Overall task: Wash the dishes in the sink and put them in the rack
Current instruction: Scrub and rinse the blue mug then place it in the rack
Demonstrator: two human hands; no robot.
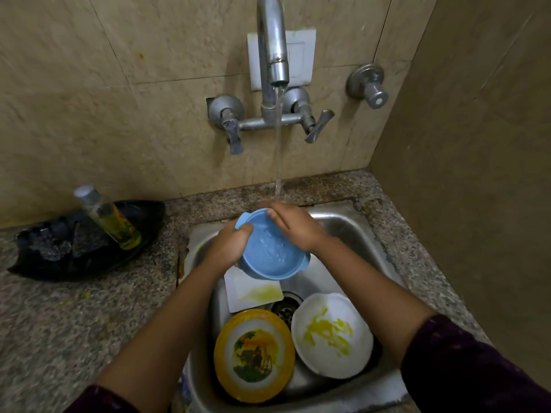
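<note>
1. Head view: the blue bowl (269,251) is held over the back of the sink (351,231), tilted with its open side toward the camera, between the 2 hands and directly under the water stream (278,162) from the tap (272,40).
2. The left hand (229,242) is closed on the bowl's left rim. The right hand (293,226) lies with fingers extended across the far rim and inside; whether it grips I cannot tell. Both hands touch the bowl, so neither is nearer.
3. Below the bowl lie 3 unwashed dishes: a white square plate (253,293) with a yellow smear, a yellow-rimmed plate (255,354) and a white round plate (331,335) streaked yellow, crowded around the drain (286,307).
4. On the speckled counter (59,308), left of the sink, a black tray (59,257) holds a bottle (107,217) of yellow liquid.
5. No rack is in view, so which way the bowl must travel cannot be told. The task looks early.
</note>
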